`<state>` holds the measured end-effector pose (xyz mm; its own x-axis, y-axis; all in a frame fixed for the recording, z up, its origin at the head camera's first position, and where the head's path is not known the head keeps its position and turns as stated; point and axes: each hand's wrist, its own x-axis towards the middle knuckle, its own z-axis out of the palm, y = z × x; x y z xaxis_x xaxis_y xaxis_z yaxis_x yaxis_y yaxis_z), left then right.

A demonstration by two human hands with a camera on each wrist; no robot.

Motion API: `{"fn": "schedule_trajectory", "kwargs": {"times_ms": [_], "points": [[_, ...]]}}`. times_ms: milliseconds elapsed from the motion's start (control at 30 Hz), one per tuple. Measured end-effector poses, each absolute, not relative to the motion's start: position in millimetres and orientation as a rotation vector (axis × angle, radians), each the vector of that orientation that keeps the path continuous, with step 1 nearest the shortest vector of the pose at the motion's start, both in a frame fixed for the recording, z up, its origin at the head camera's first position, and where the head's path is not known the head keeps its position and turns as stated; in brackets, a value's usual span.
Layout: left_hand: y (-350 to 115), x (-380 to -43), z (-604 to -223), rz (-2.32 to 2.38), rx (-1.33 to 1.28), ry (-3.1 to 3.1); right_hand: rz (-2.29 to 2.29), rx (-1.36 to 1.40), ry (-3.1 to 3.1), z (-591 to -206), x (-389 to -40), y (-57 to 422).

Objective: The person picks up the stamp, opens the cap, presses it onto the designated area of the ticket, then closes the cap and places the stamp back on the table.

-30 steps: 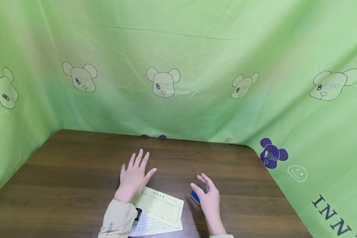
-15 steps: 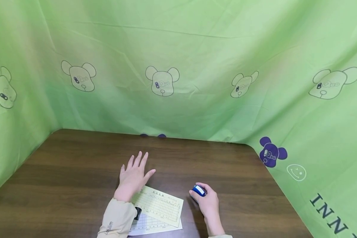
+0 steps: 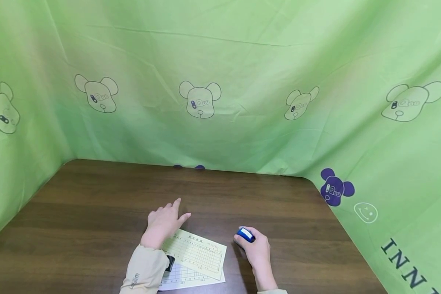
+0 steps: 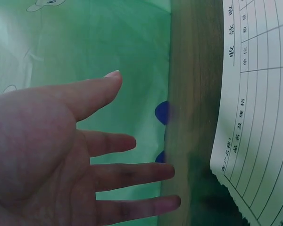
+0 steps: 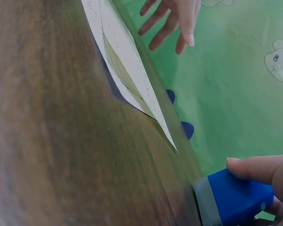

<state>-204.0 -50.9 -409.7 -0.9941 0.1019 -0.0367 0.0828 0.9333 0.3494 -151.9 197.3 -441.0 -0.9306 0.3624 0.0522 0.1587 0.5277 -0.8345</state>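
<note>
My right hand (image 3: 259, 251) grips a small blue stamp (image 3: 246, 234) with a white label on top, right of the papers. The right wrist view shows the thumb against the blue body (image 5: 236, 197) and a grey base below it. My left hand (image 3: 163, 224) is held over the far left corner of a yellow printed receipt slip (image 3: 202, 253). Its thumb and fingers reach out spread and hold nothing in the left wrist view. Under the yellow slip lies a white gridded slip (image 3: 194, 279), partly covered by it and the left sleeve.
The brown wooden table (image 3: 114, 204) ends at a green curtain (image 3: 242, 134) printed with bear heads, which hangs on the far side and both flanks. A small black object (image 3: 170, 263) shows at the left cuff, over the slips.
The right hand has closed its fingers round the blue stamp, which has turned and risen slightly. The left hand's fingers, earlier spread straight forward, have tipped down.
</note>
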Motion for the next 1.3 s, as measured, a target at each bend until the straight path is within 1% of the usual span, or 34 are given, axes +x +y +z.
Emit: {"fn": "schedule_trajectory", "kwargs": {"times_ms": [400, 633, 1033, 1300], "points": [[-50.9, -203.4, -410.1, 0.505, 0.138, 2.991, 1.334, -0.401, -2.531, -440.2, -155.2, 191.2], [-52.1, -202.1, -408.0, 0.504, 0.147, 2.985, 1.419, -0.337, -2.502, -433.4, -159.6, 183.2], [-54.2, -202.8, -412.3, 0.471, 0.211, 2.918, 1.658, -0.179, -2.386, -397.7, -175.4, 164.9], [-56.6, -200.4, -412.3, 0.444, 0.227, 2.923, 1.738, -0.165, -2.355, -381.1, -183.9, 153.0]]}}
